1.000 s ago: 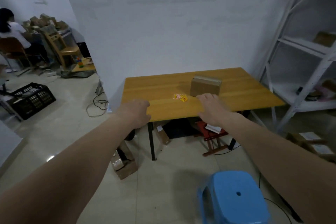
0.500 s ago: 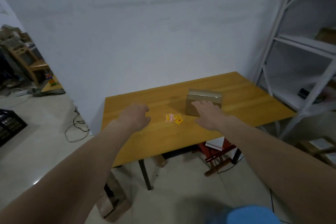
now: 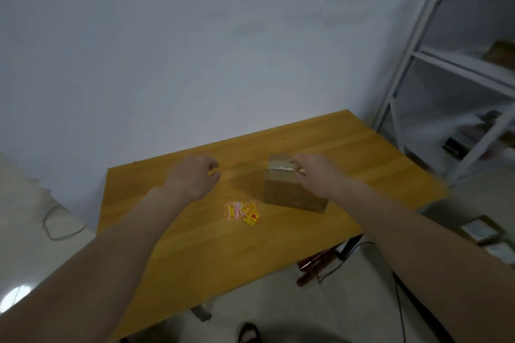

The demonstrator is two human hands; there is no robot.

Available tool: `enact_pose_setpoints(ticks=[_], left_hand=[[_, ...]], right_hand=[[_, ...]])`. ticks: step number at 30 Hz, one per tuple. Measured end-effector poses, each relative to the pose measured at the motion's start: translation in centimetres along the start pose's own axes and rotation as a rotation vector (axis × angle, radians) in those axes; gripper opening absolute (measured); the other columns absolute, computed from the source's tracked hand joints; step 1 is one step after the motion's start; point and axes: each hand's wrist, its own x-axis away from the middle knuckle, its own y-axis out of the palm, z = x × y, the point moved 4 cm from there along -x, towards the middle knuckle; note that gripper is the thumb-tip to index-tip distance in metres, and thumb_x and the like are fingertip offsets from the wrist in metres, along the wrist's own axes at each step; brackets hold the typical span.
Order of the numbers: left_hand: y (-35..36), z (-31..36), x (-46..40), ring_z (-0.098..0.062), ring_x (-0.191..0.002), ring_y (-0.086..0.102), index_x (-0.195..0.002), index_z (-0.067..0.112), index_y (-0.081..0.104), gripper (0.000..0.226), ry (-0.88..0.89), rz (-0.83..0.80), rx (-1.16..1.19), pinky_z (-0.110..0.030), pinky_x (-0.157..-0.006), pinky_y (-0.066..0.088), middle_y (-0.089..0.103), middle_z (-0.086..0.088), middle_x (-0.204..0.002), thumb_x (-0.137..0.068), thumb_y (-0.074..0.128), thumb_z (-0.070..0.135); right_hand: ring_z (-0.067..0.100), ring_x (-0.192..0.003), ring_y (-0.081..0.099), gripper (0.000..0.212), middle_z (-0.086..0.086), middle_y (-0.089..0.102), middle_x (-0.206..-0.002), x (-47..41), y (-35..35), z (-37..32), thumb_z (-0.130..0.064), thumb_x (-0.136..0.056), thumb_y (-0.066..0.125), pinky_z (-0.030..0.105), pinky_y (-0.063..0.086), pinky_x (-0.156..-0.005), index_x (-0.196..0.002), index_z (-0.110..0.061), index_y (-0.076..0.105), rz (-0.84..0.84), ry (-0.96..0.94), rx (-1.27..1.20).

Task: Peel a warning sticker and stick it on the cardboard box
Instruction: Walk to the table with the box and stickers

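Observation:
A small brown cardboard box [image 3: 289, 195] stands on the wooden table [image 3: 195, 253], with a striped label on its top. My right hand [image 3: 315, 172] hovers over the box's top, fingers loosely curled and holding nothing. A little pile of yellow and red warning stickers [image 3: 243, 211] lies on the table just left of the box. My left hand [image 3: 193, 175] floats above the table behind the stickers, fingers relaxed and apart, empty.
A white wall runs behind the table. A white metal shelving unit [image 3: 446, 69] stands to the right, with small items on its shelves. Under the table's right end are a red stool [image 3: 315, 267] and black cables. A cable lies on the floor at left.
I have stepped closer to the table, and the view has tilted down. Both hands have moved forward; the right one went from in front of the box to over its top.

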Motion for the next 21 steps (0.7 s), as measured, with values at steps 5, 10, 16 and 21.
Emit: enact_pose_setpoints(ticks=[5, 10, 16, 21], left_hand=[[0.3, 1.6, -6.9, -0.019, -0.110, 0.061, -0.118, 0.022, 0.062, 0.032, 0.136, 0.051, 0.058, -0.034, -0.093, 0.047, 0.067, 0.000, -0.118, -0.088, 0.057, 0.033], [1.5, 2.8, -11.4, -0.018, -0.109, 0.061, -0.118, 0.021, 0.063, 0.030, 0.215, 0.052, 0.095, -0.033, -0.092, 0.045, 0.068, 0.000, -0.115, -0.089, 0.057, 0.031], [1.9, 3.0, -15.3, -0.015, -0.099, 0.065, -0.112, 0.021, 0.065, 0.027, 0.230, 0.029, 0.149, -0.032, -0.089, 0.048, 0.070, 0.001, -0.111, -0.087, 0.059, 0.029], [2.8, 2.4, -17.4, -0.015, -0.100, 0.065, -0.110, 0.021, 0.066, 0.026, 0.176, 0.034, 0.144, -0.034, -0.090, 0.049, 0.070, 0.001, -0.110, -0.087, 0.061, 0.030]], right_hand=[[0.024, -0.094, 0.058, 0.020, 0.005, 0.064, -0.103, -5.2, -0.5, 0.9, -0.017, -0.094, 0.044, 0.036, 0.047, -0.074, -0.104, -0.014, 0.061, 0.063, -0.001, 0.011], [0.020, -0.082, 0.054, 0.011, 0.002, 0.057, -0.090, -7.8, -0.6, 1.3, -0.020, -0.094, 0.047, 0.038, 0.051, -0.072, -0.092, -0.015, 0.056, 0.080, 0.026, 0.008], [0.021, -0.094, 0.051, 0.016, 0.004, 0.057, -0.100, -10.6, -1.4, 3.7, -0.008, -0.092, 0.044, 0.036, 0.048, -0.076, -0.095, -0.011, 0.059, 0.109, 0.067, -0.026], [0.024, -0.095, 0.052, 0.016, 0.007, 0.057, -0.099, -14.2, -1.6, 4.2, -0.011, -0.093, 0.042, 0.039, 0.048, -0.077, -0.094, -0.010, 0.058, 0.119, 0.031, -0.021]])
